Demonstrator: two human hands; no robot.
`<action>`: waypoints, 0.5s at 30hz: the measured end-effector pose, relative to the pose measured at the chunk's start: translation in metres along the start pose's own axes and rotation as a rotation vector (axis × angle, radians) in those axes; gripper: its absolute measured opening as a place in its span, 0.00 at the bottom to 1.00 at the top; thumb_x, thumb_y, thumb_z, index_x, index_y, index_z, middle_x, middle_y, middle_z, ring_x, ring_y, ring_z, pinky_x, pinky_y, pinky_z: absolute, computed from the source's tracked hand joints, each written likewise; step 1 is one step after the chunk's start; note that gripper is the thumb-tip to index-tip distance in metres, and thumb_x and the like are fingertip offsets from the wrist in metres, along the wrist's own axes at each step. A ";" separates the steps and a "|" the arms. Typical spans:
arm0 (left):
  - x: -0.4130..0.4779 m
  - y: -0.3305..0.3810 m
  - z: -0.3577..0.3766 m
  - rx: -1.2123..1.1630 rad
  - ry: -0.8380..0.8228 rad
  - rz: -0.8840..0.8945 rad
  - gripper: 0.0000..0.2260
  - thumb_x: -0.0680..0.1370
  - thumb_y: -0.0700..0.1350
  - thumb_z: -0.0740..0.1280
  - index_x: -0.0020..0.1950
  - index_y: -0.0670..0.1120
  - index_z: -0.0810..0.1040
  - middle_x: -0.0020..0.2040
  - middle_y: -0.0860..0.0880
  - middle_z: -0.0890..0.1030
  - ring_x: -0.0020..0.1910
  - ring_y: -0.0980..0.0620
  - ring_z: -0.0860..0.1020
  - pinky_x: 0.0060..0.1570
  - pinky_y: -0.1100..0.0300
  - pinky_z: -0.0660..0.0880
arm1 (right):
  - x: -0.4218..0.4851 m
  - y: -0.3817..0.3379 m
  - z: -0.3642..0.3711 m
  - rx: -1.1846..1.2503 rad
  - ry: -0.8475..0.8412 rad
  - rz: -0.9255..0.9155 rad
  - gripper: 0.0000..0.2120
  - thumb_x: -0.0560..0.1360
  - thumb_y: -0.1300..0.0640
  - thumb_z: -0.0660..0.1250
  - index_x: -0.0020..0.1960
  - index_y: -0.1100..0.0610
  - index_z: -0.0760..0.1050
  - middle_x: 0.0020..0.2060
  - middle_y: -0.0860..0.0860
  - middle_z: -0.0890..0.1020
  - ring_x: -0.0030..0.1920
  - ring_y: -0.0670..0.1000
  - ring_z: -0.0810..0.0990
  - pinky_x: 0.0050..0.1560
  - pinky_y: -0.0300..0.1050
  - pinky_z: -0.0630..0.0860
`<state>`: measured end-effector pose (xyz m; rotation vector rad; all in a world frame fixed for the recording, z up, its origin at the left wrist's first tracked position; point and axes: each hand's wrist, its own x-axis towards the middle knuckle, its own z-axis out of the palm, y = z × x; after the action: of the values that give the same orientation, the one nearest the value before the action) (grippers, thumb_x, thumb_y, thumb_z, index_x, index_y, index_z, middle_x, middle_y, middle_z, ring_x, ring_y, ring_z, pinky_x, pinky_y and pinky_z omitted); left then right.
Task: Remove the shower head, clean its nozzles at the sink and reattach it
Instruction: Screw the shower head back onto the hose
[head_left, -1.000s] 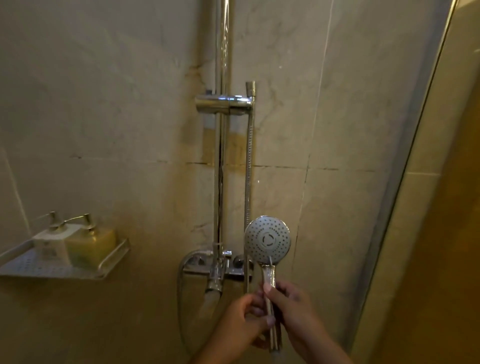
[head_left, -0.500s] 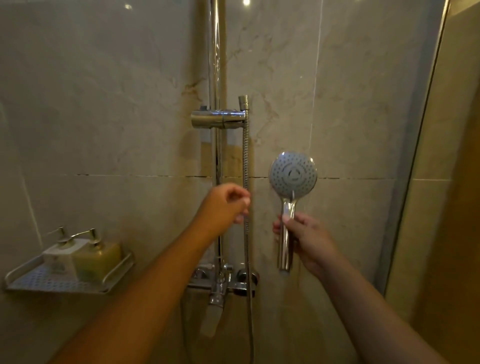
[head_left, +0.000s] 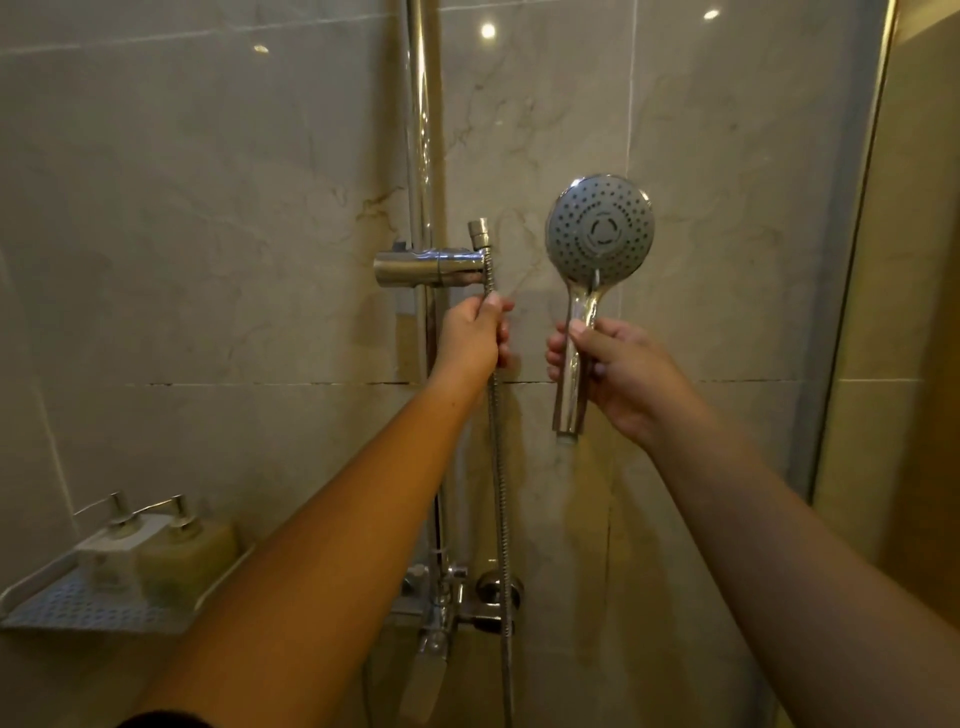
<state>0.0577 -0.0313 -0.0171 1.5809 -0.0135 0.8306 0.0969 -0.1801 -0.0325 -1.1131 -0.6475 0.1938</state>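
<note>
The round grey shower head (head_left: 600, 231) with a chrome handle stands upright, its nozzle face turned toward me, detached from the hose. My right hand (head_left: 618, 374) grips the handle around its middle. My left hand (head_left: 475, 340) is closed on the metal hose (head_left: 498, 467) just below the chrome holder (head_left: 431, 267) on the vertical rail (head_left: 425, 130). The hose's end nut (head_left: 479, 229) sticks up above the holder, to the left of the shower head and apart from it.
A chrome mixer tap (head_left: 452, 597) with a spout sits low on the marble wall. At lower left, a perforated wall shelf (head_left: 62, 605) holds two pump bottles (head_left: 156, 556). A glass panel edge (head_left: 852, 260) runs down the right side.
Both hands have risen. My left hand moved up the hose to just under the holder. My right hand lifted the shower head higher beside the hose end.
</note>
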 end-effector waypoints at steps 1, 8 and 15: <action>0.002 -0.001 0.003 -0.018 -0.005 0.022 0.15 0.84 0.46 0.56 0.59 0.38 0.75 0.35 0.50 0.71 0.30 0.54 0.69 0.31 0.62 0.70 | -0.001 0.000 -0.002 0.000 -0.006 0.002 0.06 0.81 0.62 0.63 0.54 0.63 0.76 0.39 0.55 0.82 0.41 0.52 0.81 0.50 0.51 0.81; 0.004 0.016 0.045 -0.155 -0.177 0.056 0.10 0.83 0.46 0.57 0.54 0.43 0.75 0.32 0.50 0.69 0.27 0.54 0.66 0.27 0.61 0.64 | -0.004 -0.008 -0.022 -0.002 0.009 -0.021 0.06 0.81 0.62 0.62 0.54 0.63 0.77 0.38 0.54 0.82 0.39 0.51 0.82 0.45 0.48 0.82; -0.024 -0.007 0.049 -0.042 -0.219 0.045 0.09 0.83 0.45 0.57 0.55 0.43 0.75 0.36 0.49 0.73 0.30 0.54 0.72 0.31 0.59 0.72 | -0.004 -0.022 -0.046 0.034 0.064 -0.039 0.07 0.81 0.61 0.63 0.56 0.63 0.76 0.39 0.54 0.82 0.40 0.51 0.82 0.48 0.51 0.82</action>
<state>0.0674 -0.0831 -0.0333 1.6296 -0.2231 0.6842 0.1162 -0.2274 -0.0276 -1.0686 -0.6062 0.1352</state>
